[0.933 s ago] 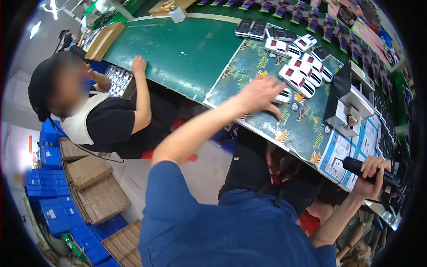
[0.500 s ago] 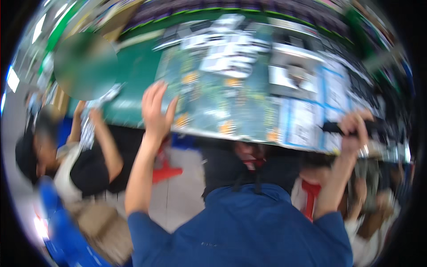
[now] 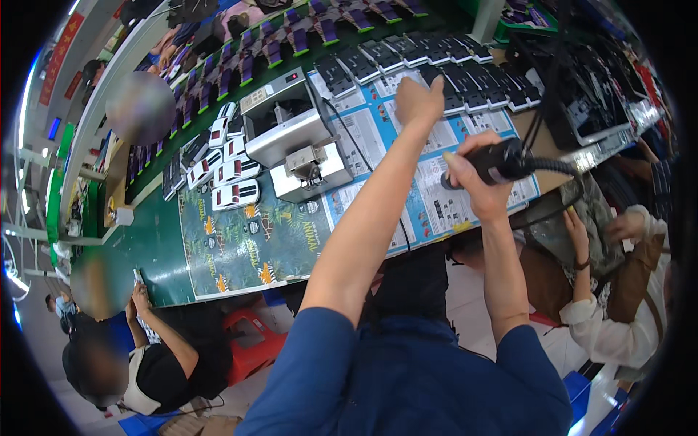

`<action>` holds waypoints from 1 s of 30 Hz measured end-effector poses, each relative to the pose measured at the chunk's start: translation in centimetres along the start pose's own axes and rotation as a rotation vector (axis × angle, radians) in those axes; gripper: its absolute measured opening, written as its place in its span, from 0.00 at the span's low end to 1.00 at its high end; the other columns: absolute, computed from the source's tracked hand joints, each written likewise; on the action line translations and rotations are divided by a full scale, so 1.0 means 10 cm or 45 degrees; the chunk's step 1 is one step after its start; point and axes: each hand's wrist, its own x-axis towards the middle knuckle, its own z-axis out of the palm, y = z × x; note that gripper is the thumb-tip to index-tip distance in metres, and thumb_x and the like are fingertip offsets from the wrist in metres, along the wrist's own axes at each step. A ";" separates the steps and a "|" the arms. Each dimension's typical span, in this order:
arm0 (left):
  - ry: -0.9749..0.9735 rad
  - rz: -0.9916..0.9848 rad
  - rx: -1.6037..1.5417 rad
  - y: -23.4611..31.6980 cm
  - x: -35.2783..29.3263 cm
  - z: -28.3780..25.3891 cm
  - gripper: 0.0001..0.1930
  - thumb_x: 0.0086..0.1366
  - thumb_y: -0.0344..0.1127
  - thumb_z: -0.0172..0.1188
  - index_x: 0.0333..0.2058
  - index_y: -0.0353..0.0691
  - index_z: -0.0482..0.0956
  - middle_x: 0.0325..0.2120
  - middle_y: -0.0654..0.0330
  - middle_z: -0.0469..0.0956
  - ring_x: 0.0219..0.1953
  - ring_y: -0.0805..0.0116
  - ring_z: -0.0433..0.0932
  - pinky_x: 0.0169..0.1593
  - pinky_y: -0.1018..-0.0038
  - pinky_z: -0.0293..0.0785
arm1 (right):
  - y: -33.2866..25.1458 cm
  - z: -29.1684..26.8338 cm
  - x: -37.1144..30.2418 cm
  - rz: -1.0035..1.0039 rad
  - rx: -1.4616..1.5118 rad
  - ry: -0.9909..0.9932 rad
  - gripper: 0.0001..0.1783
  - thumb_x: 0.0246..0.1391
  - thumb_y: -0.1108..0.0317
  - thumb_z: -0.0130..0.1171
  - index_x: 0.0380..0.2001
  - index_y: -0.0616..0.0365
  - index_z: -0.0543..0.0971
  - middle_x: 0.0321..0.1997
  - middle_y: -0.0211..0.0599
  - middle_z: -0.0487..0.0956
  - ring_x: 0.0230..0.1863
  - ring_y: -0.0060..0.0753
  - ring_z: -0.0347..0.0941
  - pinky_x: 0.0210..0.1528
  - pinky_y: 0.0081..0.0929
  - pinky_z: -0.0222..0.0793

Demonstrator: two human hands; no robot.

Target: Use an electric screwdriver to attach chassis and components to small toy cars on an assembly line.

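Note:
My left hand [image 3: 419, 102] reaches forward over the bench to the rows of black toy car chassis with white edges. Its fingers curl around the near end of a black chassis [image 3: 431, 73], partly hidden by the hand. In my right hand [image 3: 476, 182] is a black electric screwdriver [image 3: 503, 161], held sideways above the printed sheets, with a coiled cord running off to the right. More chassis [image 3: 465, 86] lie in slanting rows beyond and to the right of my left hand.
A metal box-shaped machine [image 3: 287, 127] stands mid-bench, beside several white toy car bodies [image 3: 236, 195]. Purple parts [image 3: 298, 40] line the far side. A black bin [image 3: 582, 109] and hanging cables are at right. Co-workers sit on both sides; a red stool [image 3: 251, 345] is at left.
My view has turned right along the bench. My left hand, open before, has moved forward to the chassis and closed. The right hand still holds the screwdriver, now more toward the middle of the view.

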 end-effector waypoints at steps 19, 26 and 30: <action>-0.299 0.484 -1.114 -0.27 -1.70 -2.28 0.23 0.54 0.27 0.69 0.48 0.31 0.73 0.39 0.55 0.80 0.40 0.71 0.79 0.45 0.73 0.79 | -0.39 0.40 0.26 -0.136 0.531 -0.234 0.07 0.61 0.66 0.50 0.32 0.58 0.68 0.23 0.29 0.63 0.23 0.25 0.61 0.31 0.27 0.60; 0.026 -0.145 -1.459 -1.72 -2.00 -2.75 0.12 0.72 0.37 0.54 0.48 0.36 0.71 0.37 0.52 0.81 0.31 0.61 0.84 0.35 0.64 0.85 | -0.24 1.84 0.31 -0.357 0.449 -0.294 0.09 0.51 0.77 0.67 0.35 0.64 0.77 0.18 0.32 0.76 0.16 0.21 0.72 0.22 0.19 0.69; -0.032 -0.152 -1.445 -1.85 -2.01 -2.66 0.11 0.70 0.35 0.57 0.47 0.36 0.71 0.35 0.52 0.81 0.30 0.64 0.84 0.34 0.66 0.85 | -0.11 2.03 0.27 -0.438 0.187 -0.247 0.06 0.51 0.76 0.68 0.26 0.62 0.79 0.18 0.28 0.76 0.15 0.16 0.71 0.18 0.13 0.64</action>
